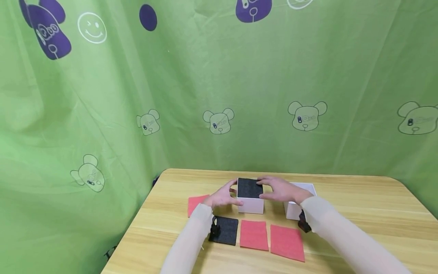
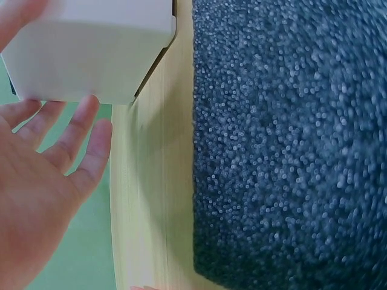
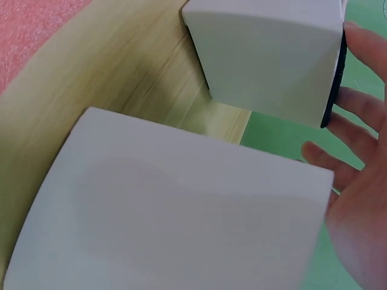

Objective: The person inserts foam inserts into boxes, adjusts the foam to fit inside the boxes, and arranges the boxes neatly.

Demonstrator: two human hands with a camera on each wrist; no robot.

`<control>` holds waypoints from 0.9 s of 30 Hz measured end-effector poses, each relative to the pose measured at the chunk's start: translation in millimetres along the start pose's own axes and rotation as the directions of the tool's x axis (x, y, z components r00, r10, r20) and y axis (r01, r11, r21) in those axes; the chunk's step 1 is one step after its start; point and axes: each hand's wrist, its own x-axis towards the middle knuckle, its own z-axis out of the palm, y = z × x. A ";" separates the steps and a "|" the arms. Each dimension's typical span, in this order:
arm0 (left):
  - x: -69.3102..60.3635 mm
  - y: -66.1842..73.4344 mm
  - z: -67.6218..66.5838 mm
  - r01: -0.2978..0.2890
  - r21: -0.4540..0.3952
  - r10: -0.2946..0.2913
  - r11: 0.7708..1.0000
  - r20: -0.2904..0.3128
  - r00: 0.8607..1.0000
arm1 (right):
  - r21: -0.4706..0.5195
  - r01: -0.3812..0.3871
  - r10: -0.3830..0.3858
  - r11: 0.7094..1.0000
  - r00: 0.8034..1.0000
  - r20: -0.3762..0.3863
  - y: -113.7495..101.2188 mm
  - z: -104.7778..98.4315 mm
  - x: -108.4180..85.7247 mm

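Observation:
In the head view, a black textured square (image 1: 249, 188) lies across the top of a white box (image 1: 251, 205). My left hand (image 1: 222, 196) touches the left side of this box, its thumb at the front and its fingers spread. The left wrist view has those fingertips (image 2: 91, 104) against the box's edge. From the other side, my right hand (image 1: 278, 189) reaches over, its fingers on the right edge of the black square. The right wrist view shows its fingers (image 3: 357, 96) outstretched at the dark edge of the box top.
A second white box (image 1: 292, 210), open on top, stands right of the first, under my right wrist. In front lie another black square (image 1: 224, 230) and two red pieces (image 1: 254, 234). A third red piece (image 1: 196, 203) sits behind my left forearm. Green curtain (image 1: 239, 76) backs the wooden table (image 1: 359, 213).

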 end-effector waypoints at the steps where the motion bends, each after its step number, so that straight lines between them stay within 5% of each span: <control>1: 0.3 -0.3 0.3 -0.003 0.001 0.003 1.000 0.001 1.000 | 0.006 -0.001 0.001 1.000 1.000 -0.001 -0.3 0.4 -0.2; 27: 1.2 -2.4 0.2 -0.009 -0.002 0.009 1.000 0.006 1.000 | 0.010 0.009 -0.009 1.000 1.000 -0.006 -2.5 5.3 1.6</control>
